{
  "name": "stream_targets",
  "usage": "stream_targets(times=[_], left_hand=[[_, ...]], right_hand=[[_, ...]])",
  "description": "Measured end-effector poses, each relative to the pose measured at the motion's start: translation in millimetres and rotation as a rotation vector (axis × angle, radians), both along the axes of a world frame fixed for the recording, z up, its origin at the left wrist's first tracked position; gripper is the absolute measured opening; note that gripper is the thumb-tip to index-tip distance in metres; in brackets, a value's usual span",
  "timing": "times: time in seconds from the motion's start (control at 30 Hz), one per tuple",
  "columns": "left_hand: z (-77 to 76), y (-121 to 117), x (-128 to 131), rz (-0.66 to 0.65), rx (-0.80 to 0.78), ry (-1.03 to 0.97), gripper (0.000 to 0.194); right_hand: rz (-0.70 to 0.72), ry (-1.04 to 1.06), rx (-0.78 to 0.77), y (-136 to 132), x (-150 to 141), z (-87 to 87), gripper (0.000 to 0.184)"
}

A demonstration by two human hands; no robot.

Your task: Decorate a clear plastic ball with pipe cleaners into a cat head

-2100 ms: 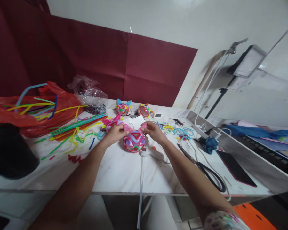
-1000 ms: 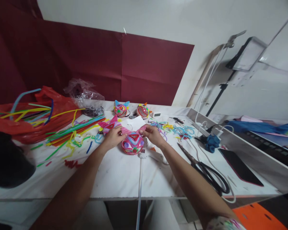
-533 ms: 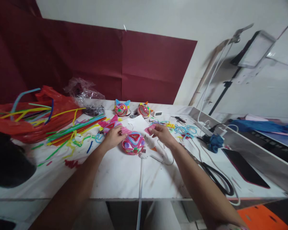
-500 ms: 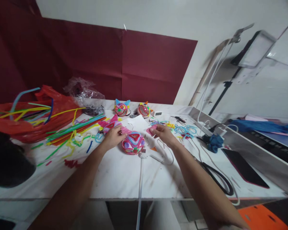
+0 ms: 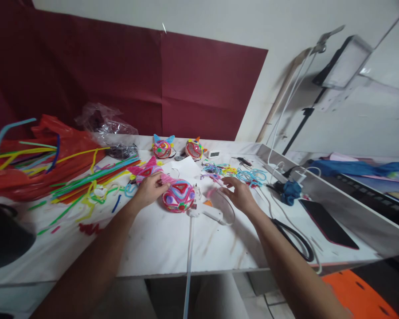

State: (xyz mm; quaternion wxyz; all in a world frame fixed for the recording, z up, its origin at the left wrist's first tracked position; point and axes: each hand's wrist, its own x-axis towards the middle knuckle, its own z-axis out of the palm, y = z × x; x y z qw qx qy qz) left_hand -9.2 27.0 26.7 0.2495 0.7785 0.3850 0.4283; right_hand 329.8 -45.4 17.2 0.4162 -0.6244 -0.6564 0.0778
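My left hand (image 5: 150, 191) pinches a pink ear (image 5: 168, 178) at the upper left of a round pipe-cleaner animal head (image 5: 178, 196). The head is striped in red, pink and blue, with purple dots. My right hand (image 5: 238, 194) is to its right, thumb and fingertips apart, beside a blurred pink piece (image 5: 215, 191) near the tabletop. Between my hands lies a white glue gun (image 5: 213, 215), with a long clear glue stick (image 5: 189, 257) reaching past the table's front edge. Behind my left hand sits another pink-eared piece (image 5: 148, 169).
Two finished-looking animal heads, one blue-eared (image 5: 163, 147) and one orange-eared (image 5: 195, 149), stand at the back. Loose pipe cleaners (image 5: 96, 177) and a red bag (image 5: 66, 146) fill the left. Right are cables, a phone (image 5: 327, 223) and a black loop (image 5: 295, 241).
The pink ear that was in my right fingers no longer shows in them, and those fingers have spread. My left hand keeps its pinch. The whole view has shifted slightly.
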Motion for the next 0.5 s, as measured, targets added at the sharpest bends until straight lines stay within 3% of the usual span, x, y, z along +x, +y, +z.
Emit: stream_targets(times=[0.17, 0.27, 0.37, 0.5], left_hand=[[2.1, -0.7, 1.8, 0.022, 0.020, 0.011, 0.018], [2.8, -1.0, 2.0, 0.027, 0.034, 0.012, 0.016], [1.8, -0.7, 1.0, 0.026, 0.033, 0.028, 0.018], [-1.1, 0.1, -0.4, 0.011, 0.004, 0.013, 0.018]], right_hand=[[0.080, -0.218, -0.037, -31.9, 3.0, 1.1, 0.018], [0.201, -0.311, -0.099, -46.2, -8.3, -4.3, 0.019], [0.323, -0.440, -0.210, -52.0, -27.6, -8.8, 0.041], [0.328, -0.651, -0.393, -50.2, -51.3, -4.1, 0.055]])
